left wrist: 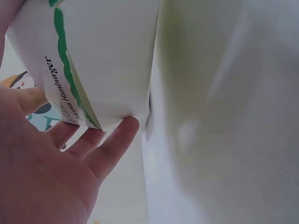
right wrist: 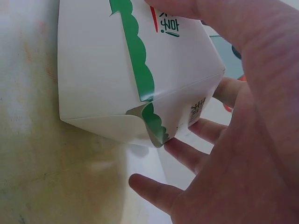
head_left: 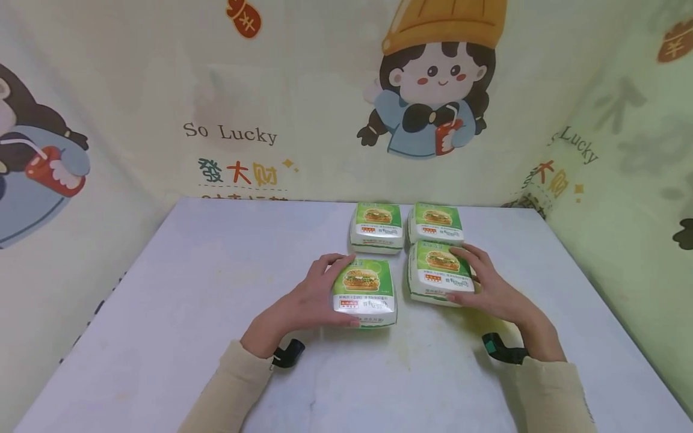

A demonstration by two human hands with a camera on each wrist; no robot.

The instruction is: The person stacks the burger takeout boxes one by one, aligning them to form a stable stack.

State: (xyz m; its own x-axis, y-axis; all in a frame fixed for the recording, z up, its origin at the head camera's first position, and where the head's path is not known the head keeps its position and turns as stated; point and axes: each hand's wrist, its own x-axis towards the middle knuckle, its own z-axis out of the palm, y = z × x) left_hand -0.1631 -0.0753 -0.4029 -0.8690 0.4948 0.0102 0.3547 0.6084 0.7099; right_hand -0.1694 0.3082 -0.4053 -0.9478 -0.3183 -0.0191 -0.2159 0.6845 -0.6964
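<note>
My left hand grips the front left hamburger box from its left side, thumb along the near edge and fingers around the far corner. In the left wrist view, the fingertips press against the white carton, whose base is close over the table. Across from it, my right hand holds the front right hamburger box between thumb and fingers. The right wrist view has that box's white side with its green scalloped flap edge; one lower finger stands off the carton.
Behind the held boxes stand a back left hamburger box and a back right hamburger box, the latter right behind the one in my right hand. They sit on a white table near its back edge, before a printed cloth.
</note>
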